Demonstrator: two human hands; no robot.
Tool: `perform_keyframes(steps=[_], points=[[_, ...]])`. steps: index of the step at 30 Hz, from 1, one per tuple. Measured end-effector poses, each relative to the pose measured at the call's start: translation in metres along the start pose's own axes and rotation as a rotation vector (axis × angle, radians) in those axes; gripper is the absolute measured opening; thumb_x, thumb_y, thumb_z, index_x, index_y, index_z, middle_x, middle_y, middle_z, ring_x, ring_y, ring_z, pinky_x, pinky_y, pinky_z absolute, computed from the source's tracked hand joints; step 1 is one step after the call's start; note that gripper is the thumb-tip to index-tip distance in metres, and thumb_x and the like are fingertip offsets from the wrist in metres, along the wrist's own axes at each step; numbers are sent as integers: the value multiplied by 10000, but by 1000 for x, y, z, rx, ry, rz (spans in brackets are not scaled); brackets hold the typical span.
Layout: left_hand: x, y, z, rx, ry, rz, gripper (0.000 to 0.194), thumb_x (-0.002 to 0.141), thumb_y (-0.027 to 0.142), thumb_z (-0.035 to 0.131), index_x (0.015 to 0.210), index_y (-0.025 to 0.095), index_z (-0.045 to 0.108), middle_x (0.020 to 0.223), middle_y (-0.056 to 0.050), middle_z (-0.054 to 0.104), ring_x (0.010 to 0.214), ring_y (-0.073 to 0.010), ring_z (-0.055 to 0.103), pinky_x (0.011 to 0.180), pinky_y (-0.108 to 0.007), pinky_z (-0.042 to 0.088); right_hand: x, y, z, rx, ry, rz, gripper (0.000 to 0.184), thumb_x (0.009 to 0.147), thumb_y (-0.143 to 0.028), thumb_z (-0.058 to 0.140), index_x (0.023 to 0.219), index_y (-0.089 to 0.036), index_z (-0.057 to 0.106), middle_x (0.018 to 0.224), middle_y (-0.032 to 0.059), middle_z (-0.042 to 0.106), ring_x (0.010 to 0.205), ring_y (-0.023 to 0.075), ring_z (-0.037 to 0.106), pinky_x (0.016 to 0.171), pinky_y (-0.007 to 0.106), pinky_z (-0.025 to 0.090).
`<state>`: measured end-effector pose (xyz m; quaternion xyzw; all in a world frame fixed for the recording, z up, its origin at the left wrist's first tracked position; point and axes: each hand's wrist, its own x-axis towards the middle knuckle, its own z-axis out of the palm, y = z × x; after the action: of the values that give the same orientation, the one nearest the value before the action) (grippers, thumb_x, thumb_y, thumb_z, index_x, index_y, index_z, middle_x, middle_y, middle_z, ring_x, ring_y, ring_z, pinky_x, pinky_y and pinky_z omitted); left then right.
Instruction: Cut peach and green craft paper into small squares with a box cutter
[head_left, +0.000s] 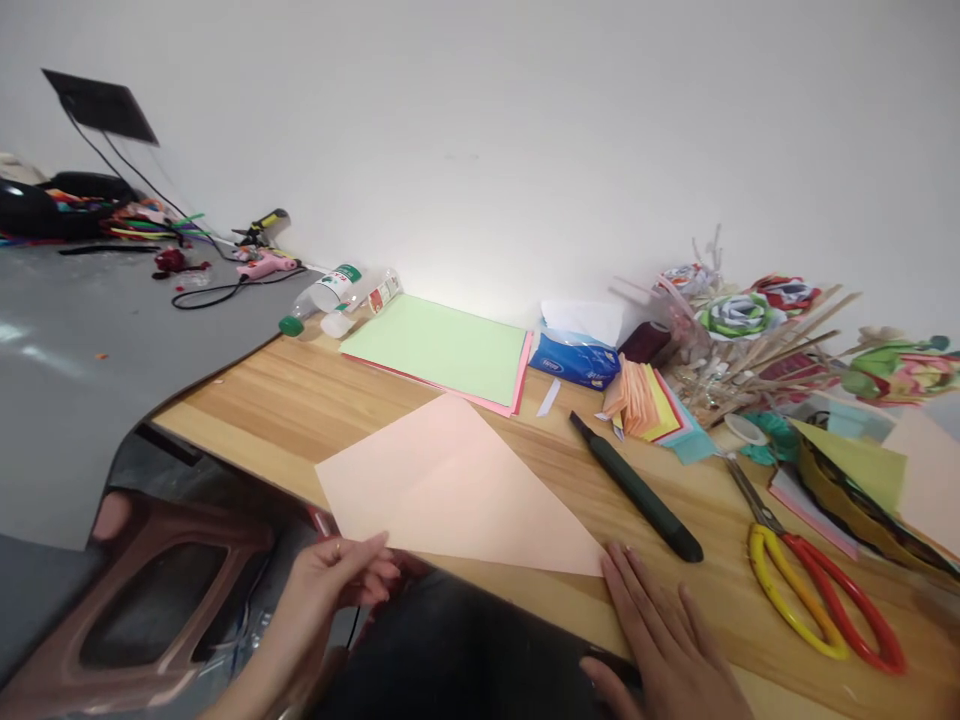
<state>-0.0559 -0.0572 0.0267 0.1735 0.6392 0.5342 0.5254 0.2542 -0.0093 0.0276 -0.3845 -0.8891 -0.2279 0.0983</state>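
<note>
A folded sheet of pale pink paper (450, 490) lies on the wooden table top, its near-left edge reaching past the table's front edge. My left hand (341, 570) pinches that edge, thumb on top and fingers curled below. At the paper's right corner, my right hand (664, 635) rests flat, its fingers stretched out and fingertips touching the corner. Right of the paper lies a dark green utility knife (637, 488). Beyond it are scissors (817, 575) with one yellow and one red handle.
Behind the paper is a stack of coloured sheets (450, 345), light green on top. A blue tissue pack (574, 358), folded coloured papers (652, 400) and paper flowers (742, 315) stand along the wall. Plastic bottles (330, 295) lie at the back left. A brown plastic stool (150, 590) is below left.
</note>
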Motion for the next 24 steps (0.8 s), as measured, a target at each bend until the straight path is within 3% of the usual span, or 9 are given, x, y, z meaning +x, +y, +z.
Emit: perform_keyframes(steps=[3, 8, 14, 19, 24], points=[[4, 0, -10, -80, -35, -50, 300, 547, 398, 772, 581, 109, 702, 615, -76, 677, 487, -109, 540, 502, -208, 462, -4, -3, -2, 5, -17, 38, 807, 862, -572, 378, 1462, -107, 105, 1319, 113, 513, 1144, 264, 530, 924, 435, 340], [15, 6, -38, -255, 191, 25, 202, 488, 280, 756, 617, 139, 691, 641, -39, 688, 495, -117, 553, 472, -207, 479, -5, -4, -5, 50, -61, 83, 797, 864, -560, 412, 1465, -143, 98, 1351, 87, 486, 1215, 250, 469, 966, 424, 319], [17, 12, -66, -187, 132, -9, 225, 462, 247, 786, 637, 133, 703, 655, -47, 680, 553, -137, 572, 506, -218, 510, 2, -11, -9, 52, -55, 110, 795, 878, -555, 388, 1465, -126, 69, 1355, 105, 479, 1217, 259, 467, 968, 440, 311], [7, 10, -43, -92, -15, -34, 334, 517, 416, 793, 594, 103, 706, 571, -40, 629, 515, -104, 517, 474, -179, 455, 23, -34, -16, 87, 32, 85, 796, 890, -548, 368, 1460, -80, 70, 1366, 132, 457, 1233, 245, 450, 1015, 423, 265], [5, 4, -10, 9, -104, -56, 373, 524, 451, 785, 636, 101, 722, 538, -45, 635, 433, -81, 461, 454, -186, 402, 21, -40, -14, 142, -12, 2, 732, 890, -494, 423, 1454, -113, 152, 1376, 90, 456, 1250, 222, 434, 982, 380, 348]])
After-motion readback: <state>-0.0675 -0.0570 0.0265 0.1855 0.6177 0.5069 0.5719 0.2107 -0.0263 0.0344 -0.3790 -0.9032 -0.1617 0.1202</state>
